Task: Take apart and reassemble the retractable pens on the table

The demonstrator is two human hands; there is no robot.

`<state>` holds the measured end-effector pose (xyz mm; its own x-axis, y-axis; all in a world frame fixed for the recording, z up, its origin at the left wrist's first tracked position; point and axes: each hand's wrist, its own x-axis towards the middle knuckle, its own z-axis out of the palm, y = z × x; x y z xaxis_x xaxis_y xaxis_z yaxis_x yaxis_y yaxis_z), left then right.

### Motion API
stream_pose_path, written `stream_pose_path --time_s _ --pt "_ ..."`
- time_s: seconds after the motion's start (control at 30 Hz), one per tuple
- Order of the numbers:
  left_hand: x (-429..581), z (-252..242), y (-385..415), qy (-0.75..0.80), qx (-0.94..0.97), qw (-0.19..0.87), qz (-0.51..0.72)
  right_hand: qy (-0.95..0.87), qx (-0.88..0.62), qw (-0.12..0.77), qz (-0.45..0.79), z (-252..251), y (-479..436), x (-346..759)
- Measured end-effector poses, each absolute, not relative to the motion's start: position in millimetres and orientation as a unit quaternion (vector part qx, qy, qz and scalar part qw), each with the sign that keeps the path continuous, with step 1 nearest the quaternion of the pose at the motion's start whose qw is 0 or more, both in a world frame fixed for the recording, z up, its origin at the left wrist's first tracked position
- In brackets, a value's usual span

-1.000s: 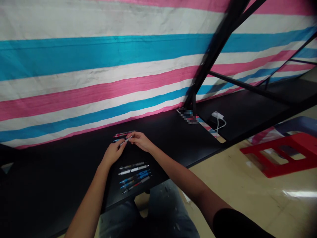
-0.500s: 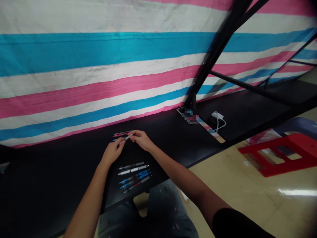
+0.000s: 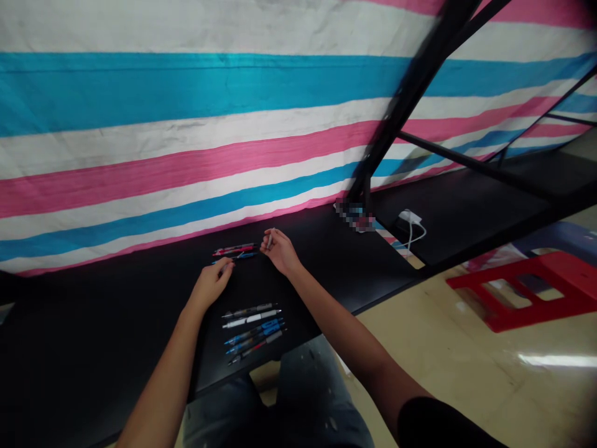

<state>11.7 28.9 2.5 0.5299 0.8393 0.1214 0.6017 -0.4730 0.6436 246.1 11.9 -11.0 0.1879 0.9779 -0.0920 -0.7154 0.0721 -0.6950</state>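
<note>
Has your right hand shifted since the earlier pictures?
Yes, the right hand has moved rightward along the striped sheet and closer to its lower edge.

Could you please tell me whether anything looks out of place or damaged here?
Nothing looks spilled or damaged; the nearer pens lie roughly side by side. Only the pixelated object by the black post looks odd, its details masked.

A sheet (image 3: 196,87) striped blue, pink and white hangs behind a black table (image 3: 321,255). A red stool (image 3: 527,315) stands on the beige floor (image 3: 433,348), which reflects light (image 3: 557,360).
</note>
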Motion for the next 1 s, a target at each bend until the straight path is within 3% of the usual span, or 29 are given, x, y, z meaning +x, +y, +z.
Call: stream_pose_path --time_s 0.3,0.73,1.0 --pt "14.0 2.3 26.9 0.421 0.842 0.265 0.206 -0.436 -0.364 0.556 0.607 -23.5 3.3 220.9" --pt "12.6 3.2 27.3 0.427 0.833 0.276 0.22 -0.373 -0.388 0.604 0.588 -12.1 6.8 232.6" --pt "11.5 1.6 28.8 0.424 0.825 0.284 0.243 -0.43 -0.451 0.558 0.549 -20.1 8.3 237.4"
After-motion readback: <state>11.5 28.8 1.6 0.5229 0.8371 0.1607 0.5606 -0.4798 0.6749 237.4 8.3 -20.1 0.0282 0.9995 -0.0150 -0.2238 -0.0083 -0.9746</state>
